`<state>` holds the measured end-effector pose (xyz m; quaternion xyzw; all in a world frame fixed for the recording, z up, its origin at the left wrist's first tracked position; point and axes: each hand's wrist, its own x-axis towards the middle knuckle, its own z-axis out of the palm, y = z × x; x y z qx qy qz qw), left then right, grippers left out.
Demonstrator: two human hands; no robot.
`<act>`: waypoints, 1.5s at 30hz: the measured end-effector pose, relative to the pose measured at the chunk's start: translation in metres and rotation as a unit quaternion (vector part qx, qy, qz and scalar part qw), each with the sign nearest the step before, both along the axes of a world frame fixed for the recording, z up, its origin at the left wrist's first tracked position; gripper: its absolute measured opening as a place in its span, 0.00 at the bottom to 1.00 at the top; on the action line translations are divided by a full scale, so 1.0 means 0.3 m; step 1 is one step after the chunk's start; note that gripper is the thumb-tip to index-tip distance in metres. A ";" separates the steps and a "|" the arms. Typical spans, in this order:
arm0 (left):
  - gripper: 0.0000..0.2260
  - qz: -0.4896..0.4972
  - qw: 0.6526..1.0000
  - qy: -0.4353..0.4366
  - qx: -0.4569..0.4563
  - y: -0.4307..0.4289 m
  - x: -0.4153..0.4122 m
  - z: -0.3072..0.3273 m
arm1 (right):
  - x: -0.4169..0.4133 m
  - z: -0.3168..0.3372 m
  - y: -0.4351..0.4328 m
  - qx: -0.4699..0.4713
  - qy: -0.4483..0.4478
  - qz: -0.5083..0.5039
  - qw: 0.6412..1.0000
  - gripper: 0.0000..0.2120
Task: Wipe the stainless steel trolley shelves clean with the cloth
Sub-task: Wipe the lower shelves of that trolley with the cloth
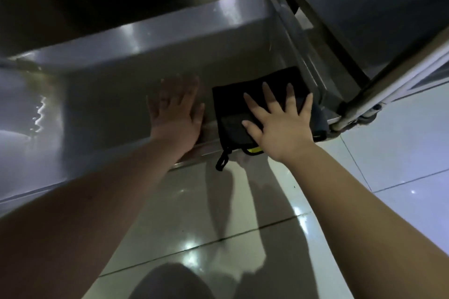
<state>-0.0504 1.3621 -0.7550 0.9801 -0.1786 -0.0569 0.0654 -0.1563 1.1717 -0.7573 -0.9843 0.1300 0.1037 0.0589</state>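
Because the right hand (283, 126) presses splayed and flat, gripping nothing, the dark cloth (245, 109) under its palm could slip off the shelf (121, 85) lip toward the floor (243, 213). Its loop and yellow tag already overhang. Beside it, the left hand (176, 114) rests flat and open, blurred.

Steel shelf (109, 85) bears a black cloth (233, 109); tiled floor (401, 153) below.

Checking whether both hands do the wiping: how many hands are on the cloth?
1. The right hand lies flat, fingers spread, on the black cloth with yellow trim on the steel trolley's bottom shelf. The left hand rests on bare shelf beside it.
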 end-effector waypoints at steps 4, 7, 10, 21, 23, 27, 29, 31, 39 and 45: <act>0.25 0.026 0.998 0.026 0.045 -0.039 0.060 -0.058 | 0.023 0.000 -0.012 0.008 0.045 0.008 0.999 0.28; 0.25 0.021 0.999 0.009 0.044 -0.029 0.062 -0.080 | 0.087 0.006 -0.035 0.015 0.069 0.014 0.997 0.29; 0.25 0.020 0.998 0.002 0.053 -0.026 0.061 -0.082 | 0.223 -0.015 -0.049 0.011 0.037 0.022 0.999 0.30; 0.25 0.031 0.998 0.018 0.047 -0.028 0.073 -0.077 | 0.566 -0.009 -0.120 0.028 0.010 0.002 1.000 0.30; 0.25 0.030 0.998 0.018 0.050 -0.030 0.072 -0.076 | 0.434 -0.009 -0.103 0.042 0.010 0.002 0.999 0.29; 0.25 0.029 0.998 0.018 0.050 -0.033 0.067 -0.077 | 0.113 0.012 -0.055 0.036 0.054 -0.013 0.998 0.29; 0.25 0.029 0.998 0.016 0.049 -0.031 0.068 -0.079 | 0.020 0.025 -0.044 0.016 0.073 -0.006 0.997 0.29; 0.26 0.028 0.998 0.015 0.047 -0.031 0.070 -0.080 | 0.024 0.020 -0.062 0.007 0.080 0.001 0.997 0.29; 0.26 0.024 0.999 0.009 0.047 -0.024 0.069 -0.091 | 0.535 -0.023 -0.264 -0.014 -0.001 0.011 1.000 0.28; 0.26 0.027 0.998 0.014 0.048 -0.024 0.075 -0.084 | 0.660 -0.023 -0.265 -0.012 0.006 0.004 1.000 0.29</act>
